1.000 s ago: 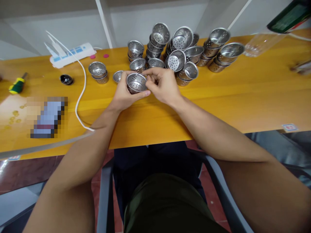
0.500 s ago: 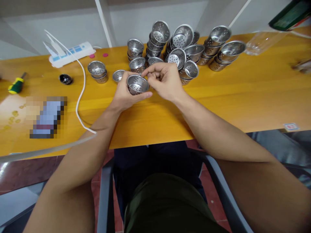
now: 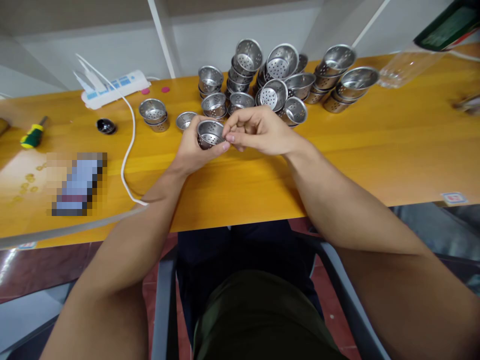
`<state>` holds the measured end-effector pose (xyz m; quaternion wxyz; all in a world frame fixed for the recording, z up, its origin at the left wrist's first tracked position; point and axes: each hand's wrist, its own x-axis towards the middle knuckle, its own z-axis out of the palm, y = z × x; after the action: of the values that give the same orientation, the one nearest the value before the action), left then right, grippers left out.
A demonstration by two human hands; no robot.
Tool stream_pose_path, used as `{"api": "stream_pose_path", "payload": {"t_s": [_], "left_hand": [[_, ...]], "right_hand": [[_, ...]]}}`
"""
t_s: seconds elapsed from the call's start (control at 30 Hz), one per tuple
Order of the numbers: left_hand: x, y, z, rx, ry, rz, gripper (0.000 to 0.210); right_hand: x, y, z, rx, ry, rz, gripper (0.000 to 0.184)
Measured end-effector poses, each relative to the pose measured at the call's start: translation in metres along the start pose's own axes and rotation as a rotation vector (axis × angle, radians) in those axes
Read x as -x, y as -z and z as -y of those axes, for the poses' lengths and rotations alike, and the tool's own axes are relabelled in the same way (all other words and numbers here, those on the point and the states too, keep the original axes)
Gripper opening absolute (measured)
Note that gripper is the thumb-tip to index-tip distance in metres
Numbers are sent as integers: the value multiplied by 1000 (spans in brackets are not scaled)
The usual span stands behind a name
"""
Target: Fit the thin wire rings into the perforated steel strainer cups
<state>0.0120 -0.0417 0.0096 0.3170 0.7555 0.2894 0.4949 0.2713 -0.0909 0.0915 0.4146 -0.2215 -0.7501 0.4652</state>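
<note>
My left hand [image 3: 193,147] is wrapped around a small perforated metal cup [image 3: 210,132], holding it tilted above the table with its mouth facing up toward me. At the cup's right rim, the thumb and forefinger of my right hand [image 3: 258,131] are pinched together. The other right fingers are curled in, and whatever lies behind them is hidden. Just behind my left hand a similar low cup [image 3: 185,120] rests on the table. Beyond both hands, several stacks of perforated metal cups [image 3: 247,57] crowd the back of the table.
A two-high cup stack [image 3: 153,114], a small black round object [image 3: 106,126], a screwdriver [image 3: 33,136] and a blurred-out phone [image 3: 79,184] lie to the left. A white cable [image 3: 125,170] runs past my left forearm near a power strip [image 3: 116,89]. A clear plastic bottle [image 3: 401,67] lies back right.
My right hand's fingertips have moved from the cup's back rim down to its right side, toward me. My left hand keeps hold of the cup. The view has shifted slightly.
</note>
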Motion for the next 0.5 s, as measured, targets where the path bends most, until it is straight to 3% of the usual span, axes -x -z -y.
{"api": "stream_pose_path", "payload": {"t_s": [0.07, 0.2, 0.5], "left_hand": [[1, 0, 1, 14, 2, 35, 104], [4, 2, 5, 2, -7, 82, 111], [4, 6, 22, -93, -25, 77, 109]], "right_hand": [[1, 5, 1, -27, 7, 38, 70], [0, 1, -2, 7, -3, -9, 76], [-3, -11, -9, 74, -72, -69, 68]]}}
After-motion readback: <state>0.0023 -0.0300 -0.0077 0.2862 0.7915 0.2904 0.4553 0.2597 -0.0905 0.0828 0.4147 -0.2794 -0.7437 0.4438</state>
